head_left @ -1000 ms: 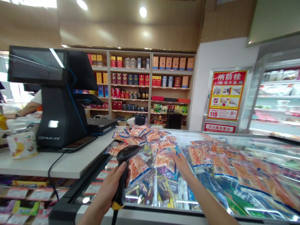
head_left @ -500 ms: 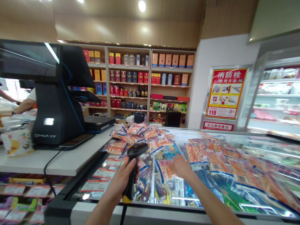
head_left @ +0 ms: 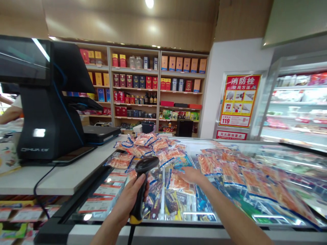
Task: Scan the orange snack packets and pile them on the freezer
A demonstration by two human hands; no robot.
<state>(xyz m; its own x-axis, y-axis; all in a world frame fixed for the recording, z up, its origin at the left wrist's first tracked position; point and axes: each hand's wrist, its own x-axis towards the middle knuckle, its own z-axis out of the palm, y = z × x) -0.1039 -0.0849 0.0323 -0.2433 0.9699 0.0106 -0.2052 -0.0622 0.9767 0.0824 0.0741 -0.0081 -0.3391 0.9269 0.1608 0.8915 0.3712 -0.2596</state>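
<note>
A black barcode scanner [head_left: 143, 190] with a yellow-trimmed base stands upright in my left hand [head_left: 133, 195], fingers wrapped round its handle. Its cable runs down past the counter edge. Its head is above the glass top of a chest freezer [head_left: 112, 234]. My right hand [head_left: 191, 175] rests at the upper right of a clear packet of orange-pink food [head_left: 178, 183], fingers stretched out over it. The fingertips are partly blurred. More such packets are heaped behind the scanner [head_left: 145, 141] and spread over the glass to the right [head_left: 232, 173].
A black checkout terminal [head_left: 48, 119] stands on the white counter [head_left: 63, 180] at left, with a person's arm [head_left: 11, 114] behind it. Goods lie under the freezer glass. Shelves of boxed bottles [head_left: 135, 81] line the back wall; a lit fridge [head_left: 298, 102] is at right.
The view has turned slightly right, so most things sit further left. The packet under my right hand lies flatter, and that hand's fingers reach over its upper edge. The scanner stays in my left hand.
</note>
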